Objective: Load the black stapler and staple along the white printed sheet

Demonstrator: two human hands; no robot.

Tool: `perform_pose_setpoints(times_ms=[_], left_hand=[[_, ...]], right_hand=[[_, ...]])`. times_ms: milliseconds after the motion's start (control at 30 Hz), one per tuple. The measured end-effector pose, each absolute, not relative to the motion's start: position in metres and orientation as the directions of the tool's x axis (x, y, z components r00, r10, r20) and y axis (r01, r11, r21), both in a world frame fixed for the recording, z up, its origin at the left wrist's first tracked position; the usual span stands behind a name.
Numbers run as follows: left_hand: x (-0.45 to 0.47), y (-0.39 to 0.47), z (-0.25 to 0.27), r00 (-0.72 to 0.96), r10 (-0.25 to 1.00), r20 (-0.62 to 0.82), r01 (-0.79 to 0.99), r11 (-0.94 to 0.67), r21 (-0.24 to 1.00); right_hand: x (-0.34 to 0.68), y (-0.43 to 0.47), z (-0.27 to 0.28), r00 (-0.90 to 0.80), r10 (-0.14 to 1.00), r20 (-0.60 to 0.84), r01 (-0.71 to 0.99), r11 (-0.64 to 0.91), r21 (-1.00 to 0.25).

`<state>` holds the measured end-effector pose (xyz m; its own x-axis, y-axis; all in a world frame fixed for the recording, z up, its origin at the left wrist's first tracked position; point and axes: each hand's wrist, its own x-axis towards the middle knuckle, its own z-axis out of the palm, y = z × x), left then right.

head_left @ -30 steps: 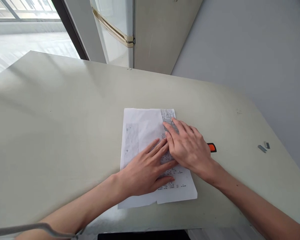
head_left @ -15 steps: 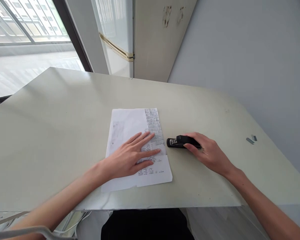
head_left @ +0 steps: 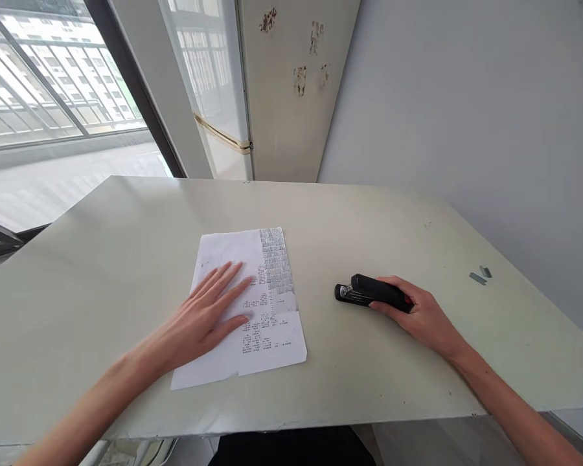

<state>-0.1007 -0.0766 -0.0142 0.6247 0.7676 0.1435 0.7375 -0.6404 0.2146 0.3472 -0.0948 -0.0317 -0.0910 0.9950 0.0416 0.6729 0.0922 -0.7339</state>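
Note:
My left hand (head_left: 214, 310) lies flat with its fingers spread on a sheaf of white printed papers (head_left: 282, 336). A strip of overlapping, densely printed edges runs down the upper right of the papers. To the right of them, a black stapler (head_left: 379, 292) rests on the table with its nose pointing left toward the sheets. My right hand (head_left: 420, 317) is wrapped round the stapler's rear end, thumb on the near side. A gap of bare tabletop separates the stapler from the papers.
Two small grey strips, apparently staples (head_left: 478, 278), lie near the right edge of the white table (head_left: 140, 259). Behind the table stands a fridge (head_left: 291, 129), with a grey wall (head_left: 442, 97) on the right and a window (head_left: 53, 84) at left.
My left hand has slid left across the papers, off the printed strip. The stapler in my right hand is now farther from the papers' right edge. The camera view has tilted up.

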Motion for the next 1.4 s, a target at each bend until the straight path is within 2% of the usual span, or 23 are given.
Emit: perform_pose_setpoints(times_ms=[200, 400, 600, 767, 900, 1000, 1100, 1233, 1333, 1400], left_hand=[[-0.133, -0.084, -0.03, 0.561, 0.817, 0.134, 0.797, -0.577, 0.178], [-0.071, -0.057, -0.038, 0.608, 0.769, 0.197, 0.762, -0.635, 0.13], [0.056, -0.015, -0.032, 0.704, 0.69, 0.17, 0.655, -0.723, 0.221], [0.151, -0.01, -0.03, 0.72, 0.663, 0.205, 0.598, -0.743, 0.299], [0.171, -0.016, -0.032, 0.719, 0.644, 0.262, 0.529, -0.751, 0.396], [0.139, -0.014, -0.031, 0.688, 0.676, 0.262, 0.509, -0.708, 0.49], [0.081, -0.009, -0.024, 0.603, 0.736, 0.308, 0.498, -0.648, 0.576], [0.006, 0.0, -0.007, 0.302, 0.937, 0.178, 0.555, -0.324, 0.766], [-0.024, 0.009, 0.0, 0.073, 0.991, 0.11, 0.44, -0.131, 0.888], [-0.031, 0.014, 0.0, -0.009, 0.997, 0.072, 0.354, -0.064, 0.933]], right_hand=[[0.347, -0.094, -0.035, -0.059, 0.997, 0.043, 0.595, 0.07, -0.801], [0.349, -0.093, -0.033, 0.092, 0.983, 0.157, 0.517, 0.087, -0.851], [0.352, -0.094, -0.006, 0.231, 0.916, 0.327, 0.556, 0.151, -0.817], [0.358, -0.083, 0.012, 0.302, 0.89, 0.343, 0.545, 0.135, -0.828], [0.36, -0.067, 0.014, 0.336, 0.887, 0.316, 0.51, 0.111, -0.853], [0.356, -0.054, 0.013, 0.291, 0.917, 0.272, 0.483, 0.104, -0.869], [0.342, -0.038, 0.008, 0.15, 0.963, 0.223, 0.443, 0.137, -0.886], [0.305, -0.016, -0.005, -0.107, 0.984, 0.142, 0.386, 0.173, -0.906], [0.275, -0.005, -0.016, -0.236, 0.964, 0.125, 0.36, 0.207, -0.91], [0.263, -0.002, -0.021, -0.276, 0.952, 0.13, 0.347, 0.225, -0.911]])
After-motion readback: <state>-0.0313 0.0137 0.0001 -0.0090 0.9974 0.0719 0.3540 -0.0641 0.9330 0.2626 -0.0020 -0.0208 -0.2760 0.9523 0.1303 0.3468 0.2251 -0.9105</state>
